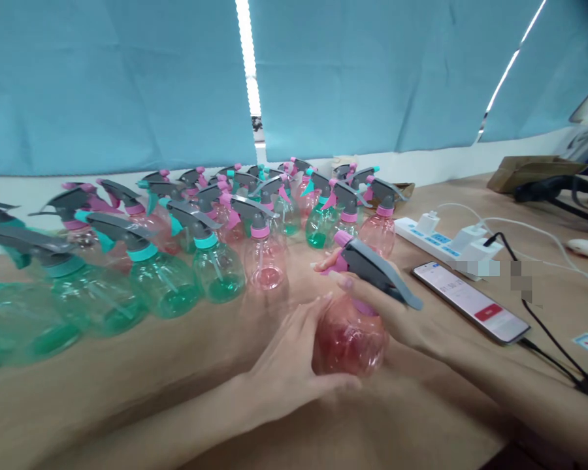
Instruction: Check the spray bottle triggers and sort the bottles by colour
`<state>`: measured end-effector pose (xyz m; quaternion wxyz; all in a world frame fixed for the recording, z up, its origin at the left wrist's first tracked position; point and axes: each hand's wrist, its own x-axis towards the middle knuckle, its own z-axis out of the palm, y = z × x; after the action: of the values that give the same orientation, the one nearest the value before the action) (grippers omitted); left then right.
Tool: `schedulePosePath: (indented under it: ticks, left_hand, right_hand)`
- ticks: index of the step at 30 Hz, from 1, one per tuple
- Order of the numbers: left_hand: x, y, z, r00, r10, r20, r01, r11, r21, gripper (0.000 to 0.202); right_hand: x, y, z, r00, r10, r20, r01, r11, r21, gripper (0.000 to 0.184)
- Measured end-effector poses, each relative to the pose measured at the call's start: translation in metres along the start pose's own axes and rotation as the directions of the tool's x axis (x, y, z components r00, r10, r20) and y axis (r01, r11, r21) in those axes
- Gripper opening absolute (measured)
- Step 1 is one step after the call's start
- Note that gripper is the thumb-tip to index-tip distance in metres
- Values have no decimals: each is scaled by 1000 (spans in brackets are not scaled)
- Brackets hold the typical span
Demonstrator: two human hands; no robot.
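Note:
A pink see-through spray bottle [351, 339] with a grey and pink trigger head stands in front of me on the table. My left hand [294, 349] curves round the left side of its body, thumb across the front. At the neck, just under the grey trigger head [372, 264], my right hand [396, 307] grips from the right, fingers reaching toward the pink nozzle. Part of those fingers is hidden behind the head. Closest to my left hand in the rows are another pink spray bottle [266, 258] and a green spray bottle [218, 271], both upright.
Several more green and pink spray bottles crowd the left and back of the table [176, 385]. To the right lie a phone [470, 301] on a cable and a white power strip [428, 239] with chargers. A cardboard box [532, 168] sits at the far right.

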<state>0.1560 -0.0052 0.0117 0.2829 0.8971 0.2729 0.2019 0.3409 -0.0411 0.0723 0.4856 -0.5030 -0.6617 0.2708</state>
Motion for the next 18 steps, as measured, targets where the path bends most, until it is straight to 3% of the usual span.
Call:
schedulePosePath:
  ticks: [4,7,10,14,18]
  left_hand:
    - [-17,-20,-15,994,-67,84,51,983,174,90]
    - [-27,-31,-22,990,-72,119,35,959,282,77]
    - [-32,-35,-23,990,-49,135,0,940,341,71]
    - [-33,-35,-21,987,-41,153,-21,924,382,69]
    - [-33,-36,-20,989,-24,146,-34,922,385,66]
  right_hand:
    - [11,3,1,1000,-11,14,11,1000,7,9]
    - [21,3,4,996,67,-53,-72,992,-106,11]
    - [30,1,9,989,85,-120,-98,989,-108,11]
    - [40,4,16,998,33,-58,-32,999,20,17]
    - [44,15,17,999,-44,-6,44,999,19,22]
